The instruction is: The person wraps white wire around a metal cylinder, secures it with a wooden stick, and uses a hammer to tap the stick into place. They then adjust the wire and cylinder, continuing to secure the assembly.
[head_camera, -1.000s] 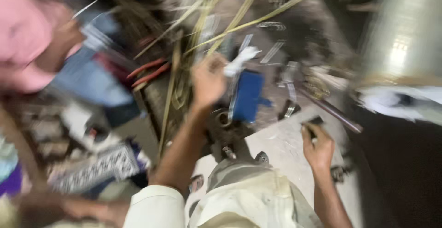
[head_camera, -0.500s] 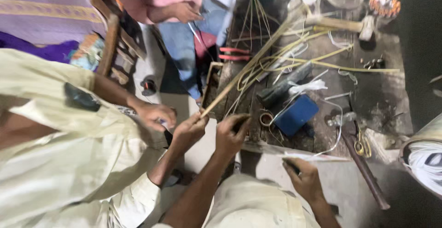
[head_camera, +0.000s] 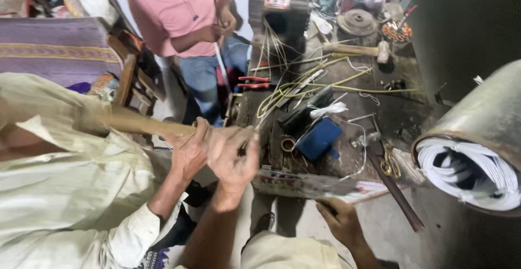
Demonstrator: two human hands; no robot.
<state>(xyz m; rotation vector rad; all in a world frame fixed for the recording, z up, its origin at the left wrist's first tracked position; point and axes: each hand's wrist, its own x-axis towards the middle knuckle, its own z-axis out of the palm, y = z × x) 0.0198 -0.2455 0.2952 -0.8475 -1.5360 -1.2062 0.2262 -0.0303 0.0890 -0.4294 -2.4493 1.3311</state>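
My left hand (head_camera: pixel 234 157) is raised in front of me, its fingers curled around the near end of a wooden stick (head_camera: pixel 135 121). A co-worker in a cream shirt grips the same stick with a hand (head_camera: pixel 187 149) right beside mine. My right hand (head_camera: pixel 339 221) is lower, at the near edge of the cluttered workbench (head_camera: pixel 380 111). It is closed on a small dark tool (head_camera: pixel 325 208) just below a printed paper sheet (head_camera: pixel 320 186).
On the bench lie a blue box (head_camera: pixel 319 138), red-handled pliers (head_camera: pixel 252 81), a wooden mallet (head_camera: pixel 353 49), loose yellowish wires (head_camera: pixel 304 84) and a dark metal rod (head_camera: pixel 393 187). A metal cylinder with white windings (head_camera: pixel 477 160) fills the right. A person in a pink shirt (head_camera: pixel 184 14) stands behind.
My view swung left and steadied. My left hand came back from over the bench to the stick beside the co-worker's hand. My right hand stayed low with the dark tool.
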